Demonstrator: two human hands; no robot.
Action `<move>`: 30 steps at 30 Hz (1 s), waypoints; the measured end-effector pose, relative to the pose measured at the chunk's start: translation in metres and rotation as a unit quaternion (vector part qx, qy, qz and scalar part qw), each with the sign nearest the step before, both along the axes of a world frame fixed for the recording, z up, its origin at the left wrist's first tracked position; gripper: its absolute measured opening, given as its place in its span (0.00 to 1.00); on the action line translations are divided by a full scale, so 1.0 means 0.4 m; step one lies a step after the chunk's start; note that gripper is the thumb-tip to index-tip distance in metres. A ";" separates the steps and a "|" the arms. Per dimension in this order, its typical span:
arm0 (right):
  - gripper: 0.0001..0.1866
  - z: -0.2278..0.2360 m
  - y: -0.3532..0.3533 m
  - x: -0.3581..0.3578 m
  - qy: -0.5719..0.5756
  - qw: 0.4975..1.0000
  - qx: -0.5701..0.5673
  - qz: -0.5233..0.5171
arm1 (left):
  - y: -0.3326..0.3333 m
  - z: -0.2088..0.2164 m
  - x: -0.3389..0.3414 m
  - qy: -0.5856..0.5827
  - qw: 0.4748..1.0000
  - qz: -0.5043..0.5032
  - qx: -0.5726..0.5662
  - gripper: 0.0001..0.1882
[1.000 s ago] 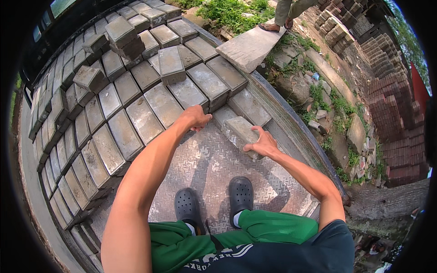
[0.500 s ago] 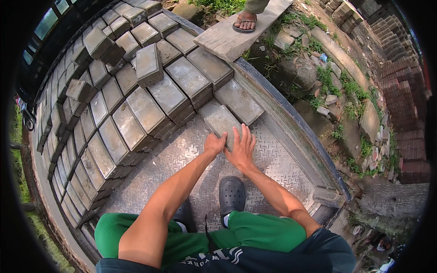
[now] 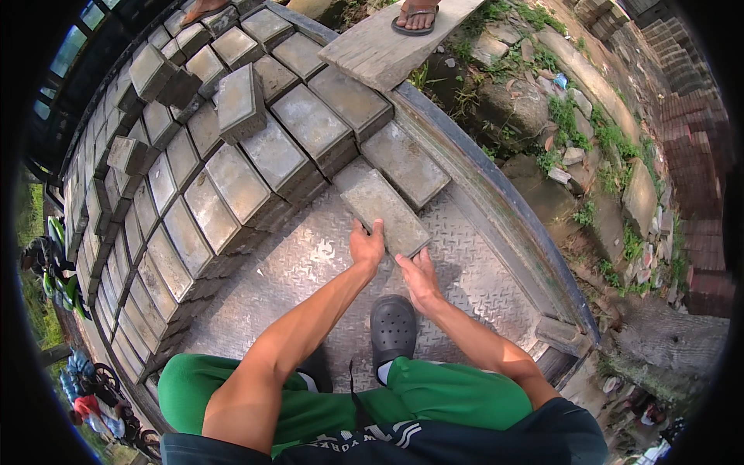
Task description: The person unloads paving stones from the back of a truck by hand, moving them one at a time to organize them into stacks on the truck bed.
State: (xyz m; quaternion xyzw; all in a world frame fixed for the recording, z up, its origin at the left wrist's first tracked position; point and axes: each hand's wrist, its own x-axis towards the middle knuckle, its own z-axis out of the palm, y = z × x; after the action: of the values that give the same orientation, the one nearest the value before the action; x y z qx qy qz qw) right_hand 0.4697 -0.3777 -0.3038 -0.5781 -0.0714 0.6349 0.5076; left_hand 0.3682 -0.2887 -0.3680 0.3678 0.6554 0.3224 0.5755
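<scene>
A grey rectangular concrete paving block [image 3: 384,211] lies tilted slightly at the front of the stack, over the patterned metal truck bed [image 3: 310,267]. My left hand [image 3: 366,246] grips its long near-left side, thumb up along the edge. At the block's near end, my right hand [image 3: 418,277] holds the corner with the fingers curled below and the thumb at the end face. Just beyond it a second paving block [image 3: 405,164] rests against the side rail. The undersides of both hands' grips are hidden.
Tight rows of stacked paving blocks [image 3: 232,178] fill the left and far side, some lying loose on top. A wooden plank [image 3: 395,46] meets the blue-edged side rail [image 3: 496,186]; a person's sandalled foot [image 3: 416,17] stands on it. Another bare foot [image 3: 205,9] is on the stack.
My right hand has moved from the block's top right side down to its near end. My left hand has shifted slightly. Another foot now shows on the stack, and people with motorbikes appear at left.
</scene>
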 end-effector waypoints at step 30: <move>0.35 0.098 0.337 0.119 -0.391 0.788 -0.112 0.463 | 0.392 0.327 -0.227 0.206 0.879 -0.412 -0.127 0.35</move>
State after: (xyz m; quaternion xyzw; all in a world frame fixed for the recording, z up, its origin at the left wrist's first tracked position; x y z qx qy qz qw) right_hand 0.5171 -0.2429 -0.2647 -0.7271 -0.4512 0.5173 0.0135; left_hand 0.2772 -0.1320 -0.2370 0.5861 0.5842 -0.1129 0.5499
